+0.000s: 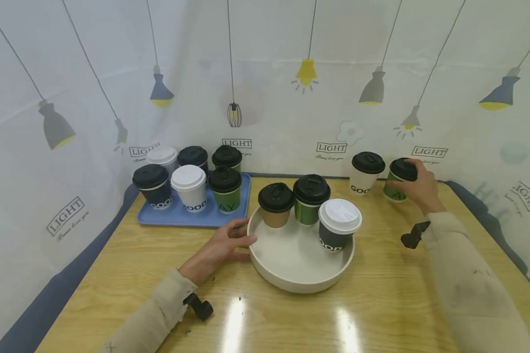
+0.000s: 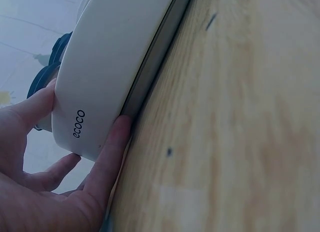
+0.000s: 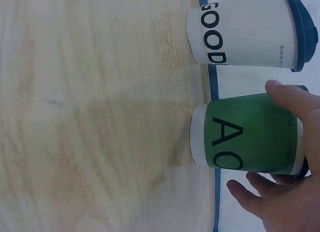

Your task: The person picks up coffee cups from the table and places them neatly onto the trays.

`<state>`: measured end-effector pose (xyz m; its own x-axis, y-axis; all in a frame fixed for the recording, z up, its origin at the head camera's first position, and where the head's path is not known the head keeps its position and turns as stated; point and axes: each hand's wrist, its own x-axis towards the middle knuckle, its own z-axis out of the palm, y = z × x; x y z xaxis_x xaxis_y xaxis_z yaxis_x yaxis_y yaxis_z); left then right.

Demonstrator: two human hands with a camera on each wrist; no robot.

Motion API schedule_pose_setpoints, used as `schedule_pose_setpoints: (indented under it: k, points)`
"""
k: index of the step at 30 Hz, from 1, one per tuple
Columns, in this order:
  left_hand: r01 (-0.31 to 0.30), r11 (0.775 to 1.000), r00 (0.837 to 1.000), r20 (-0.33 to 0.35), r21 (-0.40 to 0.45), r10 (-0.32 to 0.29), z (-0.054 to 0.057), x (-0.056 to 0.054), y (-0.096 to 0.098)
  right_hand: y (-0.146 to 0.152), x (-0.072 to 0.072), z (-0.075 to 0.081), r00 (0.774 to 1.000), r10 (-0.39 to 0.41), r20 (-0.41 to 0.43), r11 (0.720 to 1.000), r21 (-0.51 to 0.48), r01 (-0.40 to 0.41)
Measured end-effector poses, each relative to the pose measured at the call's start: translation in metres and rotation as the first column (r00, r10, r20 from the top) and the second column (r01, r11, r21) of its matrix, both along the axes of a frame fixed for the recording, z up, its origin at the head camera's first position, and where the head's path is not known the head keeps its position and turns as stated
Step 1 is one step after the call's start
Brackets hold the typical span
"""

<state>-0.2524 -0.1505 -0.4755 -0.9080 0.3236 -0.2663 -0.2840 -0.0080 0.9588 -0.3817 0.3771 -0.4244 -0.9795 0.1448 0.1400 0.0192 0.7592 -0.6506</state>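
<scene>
My left hand [image 1: 223, 243] grips the near-left wall of a round cream tray [image 1: 301, 286], its thumb at the rim and a finger at the bottom edge. Inside stand three lidded paper coffee cups: a brown cup [image 1: 276, 218] and a green cup [image 1: 306, 213], both black-lidded, and a dark cup [image 1: 332, 239] with a white lid. At the back right, my right hand [image 1: 420, 189] holds another green coffee cup [image 3: 250, 134] near its black lid, thumb on one side. That cup is upright, its base at the tabletop. Just left of it stands a white coffee cup [image 1: 361, 183], black-lidded.
A blue rectangular tray [image 1: 190, 220] at the back left bears several lidded cups in two rows. The wooden table [image 1: 159, 274] ends at the back against a white curtain [image 1: 274, 113] printed with lamps. The curtain also hangs along both sides.
</scene>
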Motion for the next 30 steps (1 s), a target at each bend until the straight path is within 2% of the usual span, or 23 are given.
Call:
schedule_pose_setpoints:
  k: [5,9,13,19,22,26,30]
  points:
    - [0.000,1.000,1.000,0.002,0.004,0.000,0.001,-0.001,0.004,0.004,0.012,-0.005,0.997,0.001,-0.080,1.000,0.019,0.001]
    - [-0.009,1.000,1.000,-0.001,-0.001,0.009,0.001,-0.001,0.005,0.003,0.027,-0.007,0.992,0.013,-0.125,0.999,0.040,-0.008]
    - [-0.015,1.000,1.000,0.004,-0.001,0.015,0.002,0.000,0.005,-0.004,0.051,-0.009,0.988,0.045,-0.150,0.998,0.058,-0.036]
    - [-0.002,1.000,1.000,0.005,0.005,0.002,0.003,-0.001,0.004,-0.011,0.086,-0.014,0.969,0.114,-0.219,0.992,0.072,-0.100]
    - [0.003,1.000,1.000,0.008,0.000,-0.003,0.004,-0.002,0.004,-0.011,0.097,-0.013,0.962,0.168,-0.216,0.985,0.084,-0.153]
    - [0.012,1.000,1.000,0.015,0.000,-0.012,0.002,-0.002,0.004,-0.009,0.108,-0.009,0.953,0.238,-0.188,0.971,0.045,-0.234]
    - [0.019,1.000,1.000,0.015,0.005,-0.019,0.001,-0.002,0.002,-0.007,0.117,0.004,0.942,0.279,-0.188,0.959,0.001,-0.284]
